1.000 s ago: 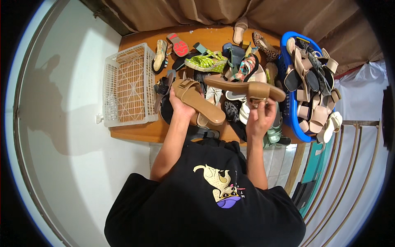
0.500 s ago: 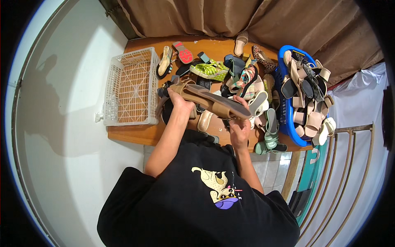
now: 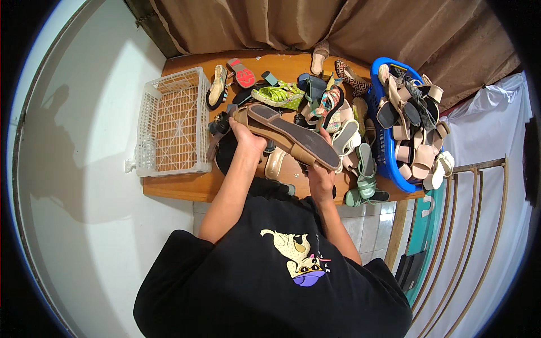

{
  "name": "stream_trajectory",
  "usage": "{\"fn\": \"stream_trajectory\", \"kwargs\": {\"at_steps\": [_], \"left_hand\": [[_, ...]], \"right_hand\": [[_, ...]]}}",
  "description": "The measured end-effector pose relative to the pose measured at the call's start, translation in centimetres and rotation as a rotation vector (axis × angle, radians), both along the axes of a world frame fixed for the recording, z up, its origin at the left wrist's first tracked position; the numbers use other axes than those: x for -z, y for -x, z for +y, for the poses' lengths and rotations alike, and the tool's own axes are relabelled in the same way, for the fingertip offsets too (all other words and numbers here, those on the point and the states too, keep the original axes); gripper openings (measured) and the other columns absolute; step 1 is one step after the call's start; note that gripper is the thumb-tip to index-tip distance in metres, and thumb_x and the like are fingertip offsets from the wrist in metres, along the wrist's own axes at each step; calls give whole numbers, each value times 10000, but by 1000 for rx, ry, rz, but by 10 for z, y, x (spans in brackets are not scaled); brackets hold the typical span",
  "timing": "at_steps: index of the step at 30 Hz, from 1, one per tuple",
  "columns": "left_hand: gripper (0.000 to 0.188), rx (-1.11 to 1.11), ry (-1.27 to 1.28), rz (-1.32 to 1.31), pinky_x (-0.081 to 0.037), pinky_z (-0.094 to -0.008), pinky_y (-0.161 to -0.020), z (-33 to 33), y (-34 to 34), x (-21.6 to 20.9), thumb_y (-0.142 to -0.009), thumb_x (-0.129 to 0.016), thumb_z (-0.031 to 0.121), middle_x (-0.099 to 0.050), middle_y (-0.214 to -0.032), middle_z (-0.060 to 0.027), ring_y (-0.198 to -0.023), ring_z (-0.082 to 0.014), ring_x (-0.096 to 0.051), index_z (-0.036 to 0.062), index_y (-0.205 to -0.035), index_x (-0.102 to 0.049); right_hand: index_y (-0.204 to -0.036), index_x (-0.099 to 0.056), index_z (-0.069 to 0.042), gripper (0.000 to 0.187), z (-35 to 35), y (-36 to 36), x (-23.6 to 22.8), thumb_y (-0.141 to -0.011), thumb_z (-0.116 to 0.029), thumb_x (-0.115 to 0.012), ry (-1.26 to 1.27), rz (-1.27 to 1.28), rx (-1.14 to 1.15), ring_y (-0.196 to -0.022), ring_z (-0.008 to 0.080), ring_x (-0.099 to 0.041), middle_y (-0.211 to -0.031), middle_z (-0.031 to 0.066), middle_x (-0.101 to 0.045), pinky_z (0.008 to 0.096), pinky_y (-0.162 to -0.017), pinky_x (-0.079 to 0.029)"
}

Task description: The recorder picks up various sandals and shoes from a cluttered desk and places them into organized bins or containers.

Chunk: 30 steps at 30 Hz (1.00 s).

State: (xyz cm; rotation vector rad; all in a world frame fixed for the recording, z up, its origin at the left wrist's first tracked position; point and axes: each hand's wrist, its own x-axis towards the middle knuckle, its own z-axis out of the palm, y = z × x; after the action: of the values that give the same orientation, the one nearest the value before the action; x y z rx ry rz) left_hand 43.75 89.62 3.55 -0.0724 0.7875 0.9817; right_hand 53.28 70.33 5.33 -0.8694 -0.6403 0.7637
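Observation:
A pair of tan-brown slide sandals (image 3: 298, 135) is held together in front of my chest, one laid against the other, with a dark grey-brown sole facing up. My left hand (image 3: 247, 135) is closed round the heel end at the left. My right hand (image 3: 322, 179) grips the toe end by a wide tan strap. Most of the lower sandal is hidden behind the upper one. Just beyond the pair lies a bright green strappy wedge sandal (image 3: 279, 94). A sage-green sandal pair (image 3: 366, 183) rests right of my right hand.
On the wooden table (image 3: 186, 186) a white plastic crate (image 3: 207, 121) stands at the left. A blue basket (image 3: 375, 124) heaped with beige and black sandals is at the right. A red-soled shoe (image 3: 242, 73) and several mixed shoes lie between. Brown curtain hangs behind.
The sandal pair has been tilted so the upper sole faces me more fully, its right end slightly lower. My right hand has turned with it. The whole view has shifted slightly.

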Motion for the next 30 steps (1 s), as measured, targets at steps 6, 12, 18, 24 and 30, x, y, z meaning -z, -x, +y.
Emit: {"fn": "stream_trajectory", "kwargs": {"at_steps": [6,12,18,24,30], "left_hand": [[741,-67,-107,7,-415,-527,-1106,0,4,-12,-1033,-165,667,-562,-1403,-106,-1277,-326,-535,130,-1408,-513],[718,-89,-171,54,-467,-516,-1053,-2,-3,-12,-1039,-178,662,-605,-1327,-99,-1197,-313,-580,135,-1377,-529],[880,19,-39,-93,-487,-699,-964,11,8,-7,-997,-90,717,-571,-1232,-244,-1067,-407,-581,24,-1352,-498],[921,16,20,-98,-498,-703,-935,-1,-5,1,-974,-59,733,-598,-1050,-273,-943,-397,-603,-14,-1192,-551],[851,33,-8,-48,-482,-698,-980,1,-5,-3,-979,-101,729,-557,-1305,-209,-1188,-406,-563,80,-1311,-540]], "right_hand": [[-1481,-366,69,807,-13,-5,-13,-819,-299,-644,164,-70,38,-1335,248,-491,-1411,155,-490,381,-1151,-353],[-1462,-391,63,779,-9,-6,0,-774,-224,-618,112,-232,99,-1316,226,-492,-1425,147,-483,356,-1140,-345],[-1472,-390,55,785,-15,-3,-4,-750,-155,-615,199,-239,-1,-1356,231,-467,-1501,146,-440,354,-1163,-302],[-1466,-409,59,766,-7,-6,14,-784,-214,-628,105,-214,24,-1401,254,-435,-1536,161,-412,380,-1177,-293],[-1471,-413,56,796,-5,-9,7,-763,-234,-633,94,-159,-10,-1409,258,-427,-1550,162,-399,385,-1182,-292]]}}
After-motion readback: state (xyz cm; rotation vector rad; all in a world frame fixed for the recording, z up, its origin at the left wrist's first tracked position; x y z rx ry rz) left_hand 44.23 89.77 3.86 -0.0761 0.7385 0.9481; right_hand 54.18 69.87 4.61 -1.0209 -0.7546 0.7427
